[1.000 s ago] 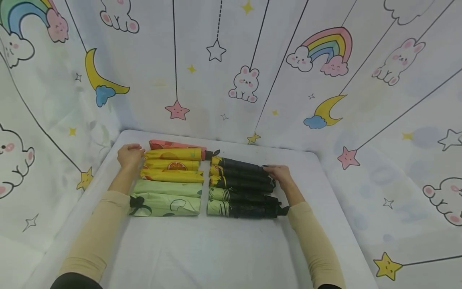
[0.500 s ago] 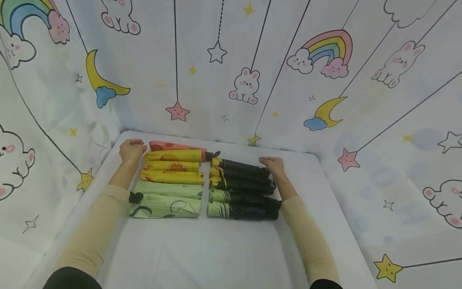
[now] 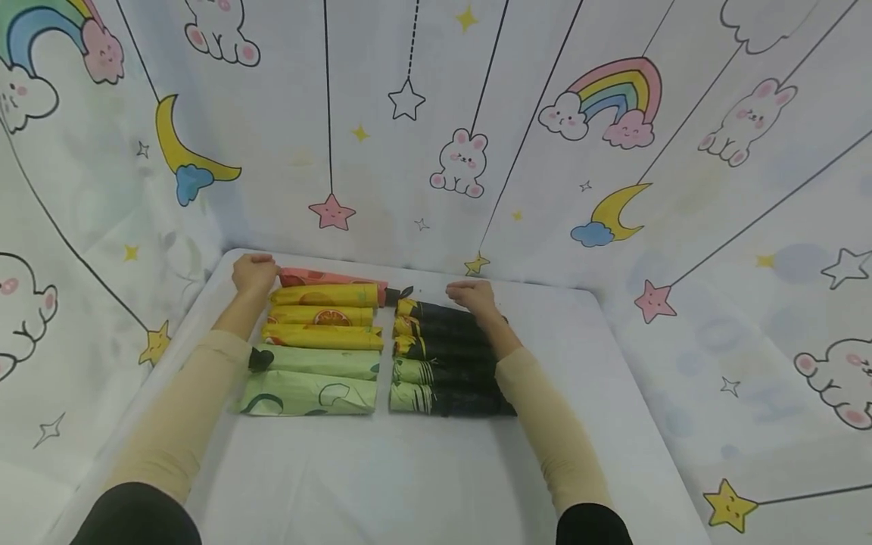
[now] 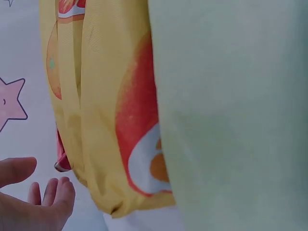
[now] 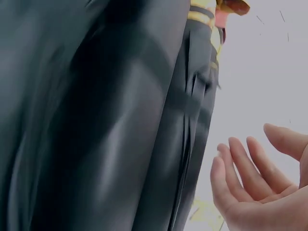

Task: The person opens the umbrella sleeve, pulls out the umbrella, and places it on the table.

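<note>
My left hand (image 3: 253,272) is at the left end of a pink-red folded umbrella (image 3: 334,278), the farthest in the left row. In the left wrist view the hand (image 4: 41,207) has relaxed fingers and a thumb held apart, with nothing between them. Nearer in that row lie several yellow fruit-print umbrellas (image 3: 323,316) and two pale green ones (image 3: 309,392). My right hand (image 3: 474,295) is above the far side of the right row of black folded umbrellas (image 3: 446,344), which have yellow or green ends. The right wrist view shows this hand (image 5: 260,185) loosely cupped, holding nothing.
Both rows lie side by side on a white-covered table (image 3: 381,484), with a narrow gap between them. A white cloth wall (image 3: 381,166) printed with rabbits, stars and rainbows rises behind and at both sides. My right forearm (image 3: 545,424) covers the black umbrellas' right ends.
My right hand has left the right end of the black umbrellas and moved left and away, over their far side. My left hand has shifted slightly farther away, to the pink-red umbrella's end.
</note>
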`<state>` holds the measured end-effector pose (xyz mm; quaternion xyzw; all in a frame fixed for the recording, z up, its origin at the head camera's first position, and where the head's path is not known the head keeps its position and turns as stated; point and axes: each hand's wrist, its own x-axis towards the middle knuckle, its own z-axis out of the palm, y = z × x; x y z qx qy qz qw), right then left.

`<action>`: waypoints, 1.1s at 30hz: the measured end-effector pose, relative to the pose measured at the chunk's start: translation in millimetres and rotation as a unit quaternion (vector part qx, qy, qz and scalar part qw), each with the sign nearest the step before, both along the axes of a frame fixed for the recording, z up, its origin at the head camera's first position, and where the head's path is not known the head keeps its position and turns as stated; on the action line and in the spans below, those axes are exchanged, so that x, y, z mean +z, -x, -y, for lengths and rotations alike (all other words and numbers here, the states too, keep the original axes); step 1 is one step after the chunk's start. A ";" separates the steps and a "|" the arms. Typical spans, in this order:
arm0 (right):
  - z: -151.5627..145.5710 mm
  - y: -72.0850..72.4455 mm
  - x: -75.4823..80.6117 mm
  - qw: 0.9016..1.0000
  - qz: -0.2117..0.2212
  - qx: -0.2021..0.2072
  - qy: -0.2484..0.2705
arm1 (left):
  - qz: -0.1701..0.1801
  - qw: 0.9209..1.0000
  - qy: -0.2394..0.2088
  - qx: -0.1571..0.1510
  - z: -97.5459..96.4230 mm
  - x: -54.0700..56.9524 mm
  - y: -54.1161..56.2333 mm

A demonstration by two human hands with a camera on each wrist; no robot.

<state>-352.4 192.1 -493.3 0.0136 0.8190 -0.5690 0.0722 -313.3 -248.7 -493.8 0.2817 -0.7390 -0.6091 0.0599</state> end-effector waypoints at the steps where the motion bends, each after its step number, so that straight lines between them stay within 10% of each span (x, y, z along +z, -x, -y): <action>1: 6.1 1.0 -0.6 1.000 0.001 0.006 -0.011 | 0.001 1.000 0.001 0.000 -0.3 -0.3 0.5; 24: 93.3 27.2 -27.4 0.966 0.005 0.123 -0.228 | 0.012 0.995 -0.082 0.045 -9.7 -3.7 5.9; 33: 105.3 21.4 -23.4 0.962 -0.019 0.153 -0.224 | 0.010 0.996 -0.085 0.036 -12.2 -10.8 8.4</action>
